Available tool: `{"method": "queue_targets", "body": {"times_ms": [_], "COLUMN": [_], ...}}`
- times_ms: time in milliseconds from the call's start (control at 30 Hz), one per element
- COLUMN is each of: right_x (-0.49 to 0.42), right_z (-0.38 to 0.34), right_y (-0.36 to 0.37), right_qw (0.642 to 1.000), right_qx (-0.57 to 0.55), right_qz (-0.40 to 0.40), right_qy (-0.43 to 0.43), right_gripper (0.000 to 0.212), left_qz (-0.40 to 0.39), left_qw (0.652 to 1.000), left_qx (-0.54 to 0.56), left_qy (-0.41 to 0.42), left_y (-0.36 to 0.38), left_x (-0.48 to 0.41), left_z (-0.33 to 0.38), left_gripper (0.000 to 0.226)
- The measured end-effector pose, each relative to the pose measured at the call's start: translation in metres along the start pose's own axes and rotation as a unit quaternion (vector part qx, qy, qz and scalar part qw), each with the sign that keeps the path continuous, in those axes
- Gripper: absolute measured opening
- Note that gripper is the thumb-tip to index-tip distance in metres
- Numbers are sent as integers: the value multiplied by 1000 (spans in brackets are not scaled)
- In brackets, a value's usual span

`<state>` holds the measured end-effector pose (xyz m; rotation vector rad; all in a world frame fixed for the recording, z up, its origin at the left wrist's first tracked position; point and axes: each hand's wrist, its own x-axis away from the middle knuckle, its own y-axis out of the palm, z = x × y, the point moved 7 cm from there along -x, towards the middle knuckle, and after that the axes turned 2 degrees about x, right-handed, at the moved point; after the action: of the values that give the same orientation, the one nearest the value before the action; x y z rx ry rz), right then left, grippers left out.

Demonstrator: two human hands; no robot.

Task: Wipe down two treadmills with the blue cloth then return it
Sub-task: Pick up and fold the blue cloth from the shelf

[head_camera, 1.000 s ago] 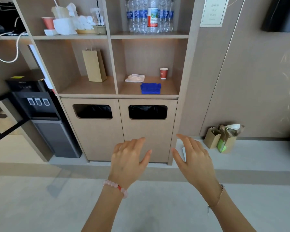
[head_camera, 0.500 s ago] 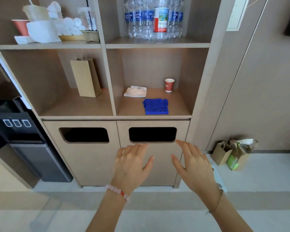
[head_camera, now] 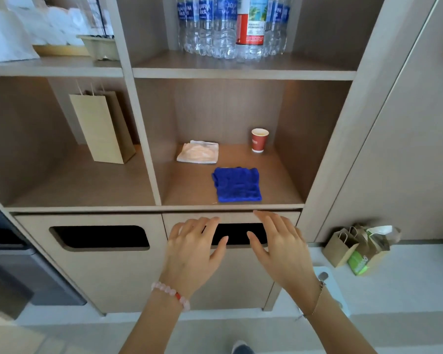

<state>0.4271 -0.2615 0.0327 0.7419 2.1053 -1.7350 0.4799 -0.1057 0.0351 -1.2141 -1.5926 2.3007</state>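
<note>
**Blue cloth [head_camera: 237, 184] folded on the shelf, both hands empty**

Blue and nubbly, it lies flat near the front edge of the right-hand shelf [head_camera: 189, 186], in front of a white cloth [head_camera: 198, 152] and a red cup [head_camera: 259, 140]. It looks soft, light and limp, so pinching the near edge should lift it. Folded roughly square, it has no clear long axis, and its sides run square to the shelf front. Left hand [head_camera: 192, 254] and right hand [head_camera: 284, 251] hover below, fingers [head_camera: 210, 222] spread.

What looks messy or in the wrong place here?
Mostly tidy. The paper bags sit bunched together on the floor instead of a shelf. The white cloth behind the blue cloth lies rumpled. Nothing looks spilled or broken.
</note>
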Motion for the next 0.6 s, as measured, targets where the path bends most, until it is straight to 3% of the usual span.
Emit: {"method": "queue_targets", "body": {"times_ms": [400,600], "right_x": [-143,-186], "right_z": [59,85], "right_y": [96,126], "right_qw": [999,998], "right_qx": [4,8], "right_qz": [-25,-31], "right_qy": [-35,-46], "right_gripper": [47,46], "left_qz": [-8,-48], "left_qw": [997,997], "left_qx": [-66,-37], "left_qy": [-26,-36], "left_y": [87,135], "left_x": [-139,-175], "left_z": [-51,-70], "left_gripper": [41,39]}}
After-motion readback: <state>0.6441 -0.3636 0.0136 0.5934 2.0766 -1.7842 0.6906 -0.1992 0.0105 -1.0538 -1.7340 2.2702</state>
